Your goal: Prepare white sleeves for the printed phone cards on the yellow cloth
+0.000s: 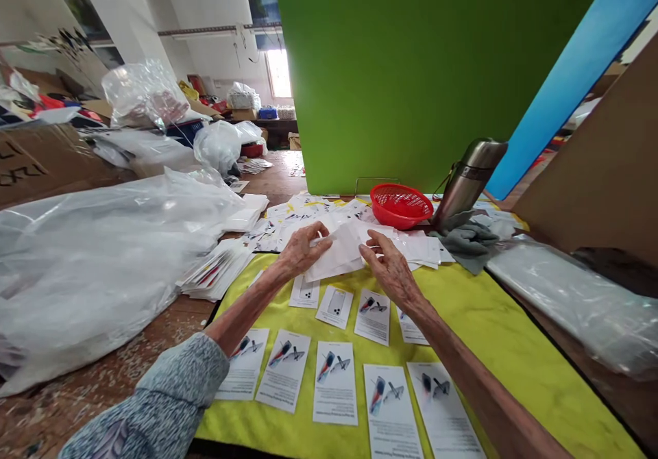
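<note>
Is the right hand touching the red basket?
Apart: the head view shows white papers and a gap between the right hand and the red basket.

We count 9 white rectangular printed paper cards [335,382] on 1 yellow cloth [493,322], 1 red plastic mesh basket [401,205], 1 brushed-steel flask [467,178], and 2 hands: our left hand [303,250] and right hand [391,270].

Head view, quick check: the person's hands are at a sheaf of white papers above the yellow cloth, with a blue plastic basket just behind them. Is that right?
Not quite: the head view shows the plastic basket is red, not blue. The rest stands.
</note>
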Demonstrator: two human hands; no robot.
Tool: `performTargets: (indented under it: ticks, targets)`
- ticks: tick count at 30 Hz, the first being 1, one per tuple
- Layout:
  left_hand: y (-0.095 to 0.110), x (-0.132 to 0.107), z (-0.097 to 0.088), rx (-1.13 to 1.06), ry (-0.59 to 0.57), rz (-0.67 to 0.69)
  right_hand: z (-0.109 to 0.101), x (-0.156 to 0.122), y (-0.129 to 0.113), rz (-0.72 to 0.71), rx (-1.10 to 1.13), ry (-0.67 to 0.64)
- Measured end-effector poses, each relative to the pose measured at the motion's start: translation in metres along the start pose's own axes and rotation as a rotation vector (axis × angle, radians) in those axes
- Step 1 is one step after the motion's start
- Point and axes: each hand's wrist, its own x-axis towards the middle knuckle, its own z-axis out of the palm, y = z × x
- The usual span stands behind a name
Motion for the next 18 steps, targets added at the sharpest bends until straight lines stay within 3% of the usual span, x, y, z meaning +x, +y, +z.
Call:
performTargets:
  ticks: [5,11,16,18]
  targets:
    - [-0.009,0.003,0.006,-0.068,-0.062,0.066,0.0,0.001,-0.003,-0.071,-0.047,0.06]
    - [0.002,0.003,0.006,0.114,0.054,0.114,0.003,-0.001,-0.005,-0.057,-0.045,0.075]
    - [0.019,-0.004,-0.004,-0.069,-0.091,0.132,-0.001,0.001,-0.008,0.006,0.138,-0.058]
    - [0.02,-0.005,-0.007,-0.124,-0.117,0.136,-0.004,0.002,-0.007,0.023,0.131,-0.053]
